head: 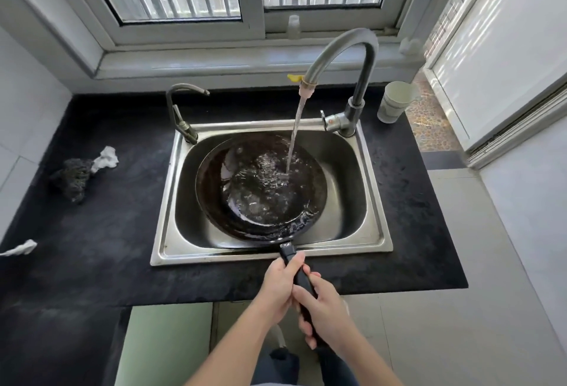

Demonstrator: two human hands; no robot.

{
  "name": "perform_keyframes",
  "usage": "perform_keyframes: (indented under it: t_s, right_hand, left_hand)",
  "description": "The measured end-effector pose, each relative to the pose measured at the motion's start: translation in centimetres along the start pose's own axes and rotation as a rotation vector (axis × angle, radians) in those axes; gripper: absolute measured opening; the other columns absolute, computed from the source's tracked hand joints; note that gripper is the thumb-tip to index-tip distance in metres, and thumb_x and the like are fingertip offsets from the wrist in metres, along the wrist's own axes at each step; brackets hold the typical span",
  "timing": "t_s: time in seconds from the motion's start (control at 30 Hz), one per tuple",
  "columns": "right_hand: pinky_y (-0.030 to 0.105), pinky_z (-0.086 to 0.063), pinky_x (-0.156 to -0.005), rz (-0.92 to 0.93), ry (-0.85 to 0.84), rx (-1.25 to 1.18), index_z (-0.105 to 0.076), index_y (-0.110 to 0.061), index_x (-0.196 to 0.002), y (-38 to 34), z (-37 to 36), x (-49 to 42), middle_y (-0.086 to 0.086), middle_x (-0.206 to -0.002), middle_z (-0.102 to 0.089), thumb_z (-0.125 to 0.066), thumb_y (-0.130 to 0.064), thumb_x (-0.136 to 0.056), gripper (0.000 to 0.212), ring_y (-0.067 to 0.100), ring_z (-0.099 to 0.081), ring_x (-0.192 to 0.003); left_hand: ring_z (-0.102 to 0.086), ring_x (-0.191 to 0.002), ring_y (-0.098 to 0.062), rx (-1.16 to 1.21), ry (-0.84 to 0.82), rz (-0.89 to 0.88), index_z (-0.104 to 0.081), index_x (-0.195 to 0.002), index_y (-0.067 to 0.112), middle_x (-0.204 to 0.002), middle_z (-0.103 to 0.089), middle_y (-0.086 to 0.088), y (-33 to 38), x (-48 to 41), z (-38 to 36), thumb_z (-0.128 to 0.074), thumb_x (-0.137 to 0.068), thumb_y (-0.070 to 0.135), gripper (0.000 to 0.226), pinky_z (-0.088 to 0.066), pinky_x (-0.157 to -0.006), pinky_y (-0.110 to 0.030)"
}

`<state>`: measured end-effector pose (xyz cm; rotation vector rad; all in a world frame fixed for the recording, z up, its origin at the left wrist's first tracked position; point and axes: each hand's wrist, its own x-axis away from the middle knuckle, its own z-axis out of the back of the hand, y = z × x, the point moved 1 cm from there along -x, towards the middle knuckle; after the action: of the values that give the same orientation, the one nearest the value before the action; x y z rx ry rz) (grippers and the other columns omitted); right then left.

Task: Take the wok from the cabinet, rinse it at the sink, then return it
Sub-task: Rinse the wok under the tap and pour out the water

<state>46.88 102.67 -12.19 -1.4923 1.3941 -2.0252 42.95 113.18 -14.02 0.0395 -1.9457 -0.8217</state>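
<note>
Below your head, a dark wok [260,186] sits inside the steel sink [372,238], set into a black counter [101,232], with water [294,137] streaming from the tall curved tap [365,79] into its pooled bowl. Your left hand [280,284] wraps the black handle [302,280] nearest the wok. Your right hand [325,309] closes around it just behind, touching the left.

black counter [92,247] | steel sink [372,241] inset | cup [394,102] back right | dark scrubber [73,177], white rag [106,158] left
</note>
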Motion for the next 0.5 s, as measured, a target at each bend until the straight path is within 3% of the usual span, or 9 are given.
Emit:
perform_keyframes:
  t_s: [0.3, 0.5]
  right_hand:
    - [0.024, -0.039, -0.03, -0.01, -0.038, -0.043, -0.052, 0.01, -0.103, -0.17, -0.77, 0.63, 0.004, -0.055, -0.053, -0.053, -0.014, -0.103, 0.024, 0.016, -0.048, -0.035]
    - [0.022, -0.038, -0.029, -0.057, -0.075, -0.073, -0.052, 0.002, -0.096, -0.52, -0.14, 0.81, 0.003, -0.052, -0.052, -0.053, -0.015, -0.103, 0.018, 0.015, -0.047, -0.034]
  left_hand:
    - [-0.072, -0.069, -0.024, 0.001, 0.031, 0.015, -0.054, -0.092, 0.003, -0.069, -0.061, -0.005, -0.66, 0.24, 1.18, -0.061, -0.098, 0.02, 0.019, -0.058, -0.069, -0.037]
    - [-0.071, -0.061, -0.021, -0.011, 0.077, -0.001, -0.055, -0.086, 0.002, -0.066, -0.06, -0.006, -0.56, 0.88, 0.32, -0.06, -0.098, 0.016, 0.019, -0.056, -0.055, -0.029]
